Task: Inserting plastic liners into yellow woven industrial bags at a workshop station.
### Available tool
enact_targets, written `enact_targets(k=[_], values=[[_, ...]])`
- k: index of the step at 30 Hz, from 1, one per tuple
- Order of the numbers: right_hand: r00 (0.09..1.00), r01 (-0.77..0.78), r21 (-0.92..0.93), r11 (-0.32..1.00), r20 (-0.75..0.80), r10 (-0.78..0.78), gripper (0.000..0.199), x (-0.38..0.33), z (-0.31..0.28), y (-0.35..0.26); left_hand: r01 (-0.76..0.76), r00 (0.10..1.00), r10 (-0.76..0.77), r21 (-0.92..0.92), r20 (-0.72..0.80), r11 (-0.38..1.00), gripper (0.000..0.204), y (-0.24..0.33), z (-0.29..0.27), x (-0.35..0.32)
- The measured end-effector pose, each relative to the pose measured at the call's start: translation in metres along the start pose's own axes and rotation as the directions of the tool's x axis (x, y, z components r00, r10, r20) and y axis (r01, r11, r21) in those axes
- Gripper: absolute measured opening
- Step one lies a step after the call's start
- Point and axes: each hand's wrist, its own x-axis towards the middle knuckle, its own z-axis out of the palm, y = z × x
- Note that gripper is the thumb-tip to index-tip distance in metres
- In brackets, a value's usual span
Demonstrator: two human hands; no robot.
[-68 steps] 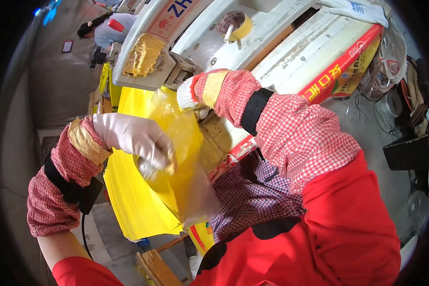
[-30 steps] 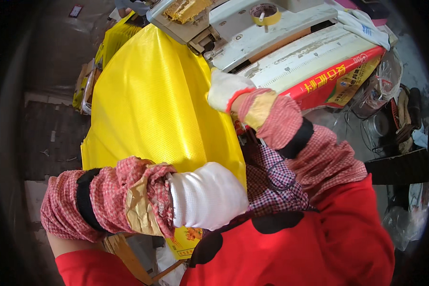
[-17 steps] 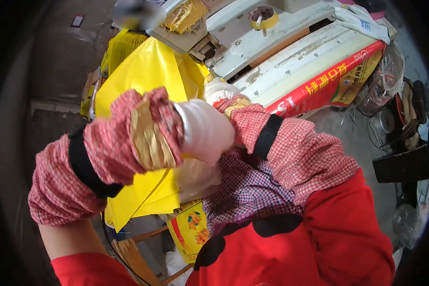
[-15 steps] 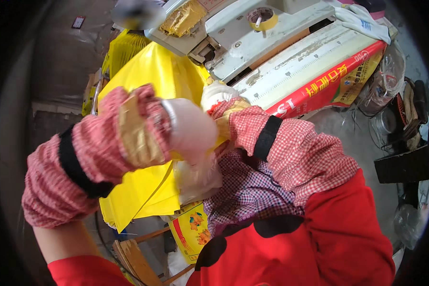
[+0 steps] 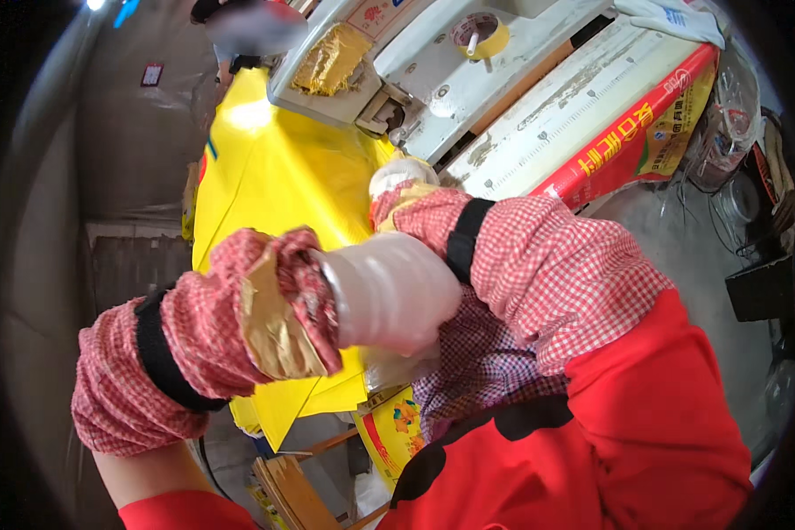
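Observation:
A large glossy yellow sheet (image 5: 283, 190) drapes down beside the head of a grey-white sewing machine (image 5: 433, 79). My right hand (image 5: 402, 177), in a white glove, is at the sheet's right edge, just below the machine's needle end; its fingers are hidden. Nearer to me, my left hand (image 5: 397, 291), also in a white glove, is raised in front of the lower sheet and my checked apron (image 5: 481, 362). Motion blurs it, and its fingers cannot be made out. Red-checked sleeve covers with black bands wrap both forearms.
A roll of yellow tape (image 5: 481, 37) lies on the machine. A white glove (image 5: 671, 19) rests at the far right end of the table (image 5: 539, 115), whose front has a red and yellow printed covering. Below left stands a wooden frame (image 5: 287, 495). Another person (image 5: 256, 31) is at the far left.
My left hand has moved right and towards me. The upper part of the yellow sheet now spreads up and out to the far left. The view has shifted slightly.

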Motion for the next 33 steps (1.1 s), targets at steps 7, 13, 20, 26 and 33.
enact_targets(k=[7,13,20,26,33], values=[[1.000,0.016,0.019,1.000,0.024,-0.017,0.037,0.003,-0.002,0.001,0.456,0.790,-0.561,0.374,0.249,0.808,0.029,-0.038,-0.056,-0.070],[0.999,0.035,0.032,0.999,0.024,-0.035,0.039,0.002,0.000,-0.001,0.223,0.933,-0.179,-0.112,0.311,0.968,0.022,0.037,-0.004,-0.034],[0.999,0.039,0.020,0.999,0.030,-0.040,0.041,0.005,0.001,0.004,0.155,0.985,-0.136,-0.217,0.103,0.964,0.030,0.050,-0.001,0.012],[0.998,0.055,0.026,0.998,0.036,-0.056,0.043,0.008,0.001,0.006,0.221,0.972,-0.191,-0.274,0.134,0.936,0.030,0.054,-0.015,0.014],[0.998,0.037,0.024,0.999,0.042,-0.038,0.046,0.008,-0.001,0.003,0.156,0.987,-0.139,-0.263,0.081,0.952,0.025,0.020,-0.010,0.012]])
